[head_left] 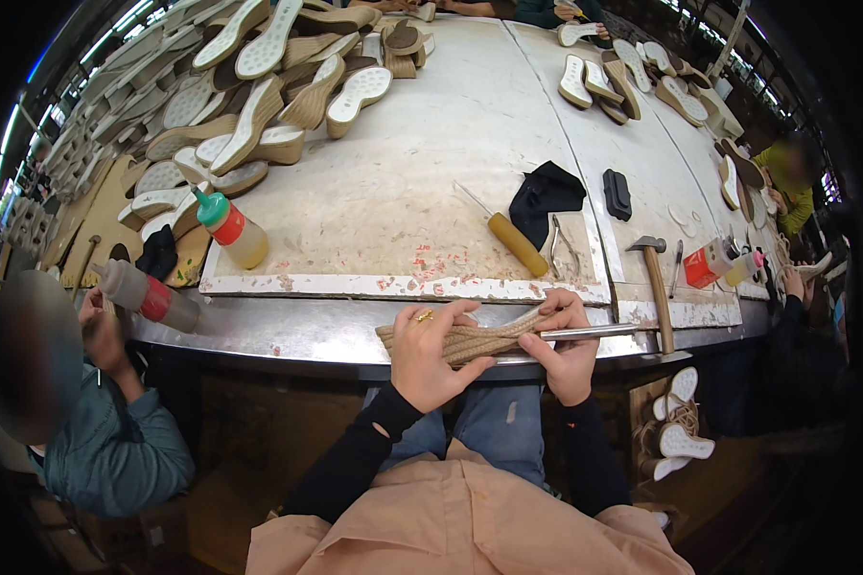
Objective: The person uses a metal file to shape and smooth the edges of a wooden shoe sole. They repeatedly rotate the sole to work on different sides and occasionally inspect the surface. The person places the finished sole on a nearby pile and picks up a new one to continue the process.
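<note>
Left hand (pixel 426 359) and right hand (pixel 566 356) grip a ribbed tan bundle (pixel 484 342)

The left hand curves over the bundle, fingers half bent above and thumb stretched below; the right hand pinches its other end between thumb and curled fingers. Long, cord-textured strips lie together in it, just above the shiny metal front edge (pixel 288 331) of the surface (pixel 374 225). A smooth silver rod (pixel 594 333) extends rightward beside the right thumb; whether it is gripped I cannot tell. Beyond lie an awl (pixel 518 245) with a rounded yellow-brown handle, crumpled black cloth (pixel 548 199) and a wooden-handled hammer (pixel 660 297). Farther left, wedge soles (pixel 302 101) with dimpled white faces are heaped
</note>
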Tool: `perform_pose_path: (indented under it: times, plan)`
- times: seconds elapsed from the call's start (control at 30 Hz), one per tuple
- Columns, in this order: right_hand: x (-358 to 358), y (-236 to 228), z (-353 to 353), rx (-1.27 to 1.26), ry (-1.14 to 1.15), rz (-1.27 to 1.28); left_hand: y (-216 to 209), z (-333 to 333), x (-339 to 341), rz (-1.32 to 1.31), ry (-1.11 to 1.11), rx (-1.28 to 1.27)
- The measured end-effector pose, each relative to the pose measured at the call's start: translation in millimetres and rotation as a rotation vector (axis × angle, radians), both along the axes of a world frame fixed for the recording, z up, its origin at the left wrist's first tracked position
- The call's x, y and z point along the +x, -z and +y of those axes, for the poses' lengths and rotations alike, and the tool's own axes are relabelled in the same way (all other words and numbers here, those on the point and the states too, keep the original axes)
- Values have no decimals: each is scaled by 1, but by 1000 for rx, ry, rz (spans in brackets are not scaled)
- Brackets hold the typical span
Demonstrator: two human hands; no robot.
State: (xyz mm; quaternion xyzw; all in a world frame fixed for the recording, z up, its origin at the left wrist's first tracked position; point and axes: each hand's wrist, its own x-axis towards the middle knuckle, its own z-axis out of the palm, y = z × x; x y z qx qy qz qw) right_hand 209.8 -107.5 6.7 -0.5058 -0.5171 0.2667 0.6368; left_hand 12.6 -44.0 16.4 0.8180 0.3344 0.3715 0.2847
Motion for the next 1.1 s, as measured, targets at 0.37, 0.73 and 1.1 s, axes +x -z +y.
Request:
perform_pose_path:
  times: [0.37, 0.73, 1.1]
  plan:
    - [68, 12, -27, 87, 105, 438, 22, -1, -66, -56, -109, -46]
    - [62, -15, -37, 34, 100, -279, 5, -1, -63, -68, -87, -52]
    - [85, -40, -83, -72, -26, -80, -12, 88, -59, -1, 34, 28]
